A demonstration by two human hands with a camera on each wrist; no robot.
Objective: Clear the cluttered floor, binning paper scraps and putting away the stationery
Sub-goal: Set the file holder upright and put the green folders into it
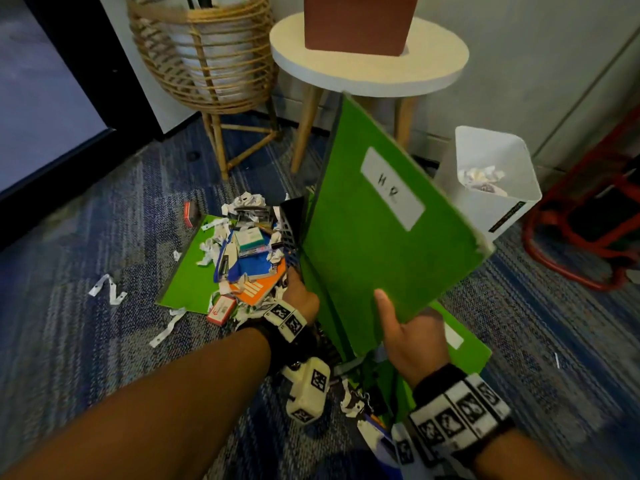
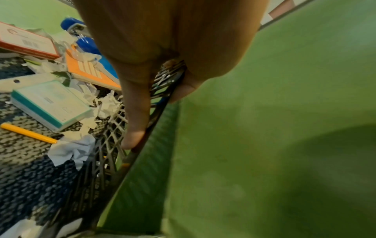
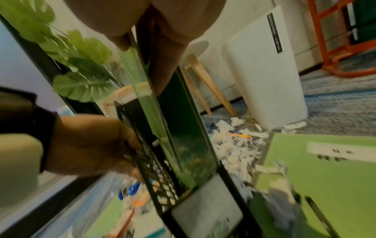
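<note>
My right hand pinches the lower edge of a green folder with a white label, thumb on its front, and holds it upright and tilted. Its bottom stands inside a black mesh file holder. My left hand grips that holder's mesh wall, thumb on the outside. In the right wrist view the folder's edge runs down into the holder. To the left, paper scraps, an orange notebook and small boxes lie heaped on another green folder.
A white bin holding crumpled paper stands at the right by the wall. A round stool and a wicker basket stand are behind the pile. A red metal frame is far right. Paper strips lie on the blue carpet.
</note>
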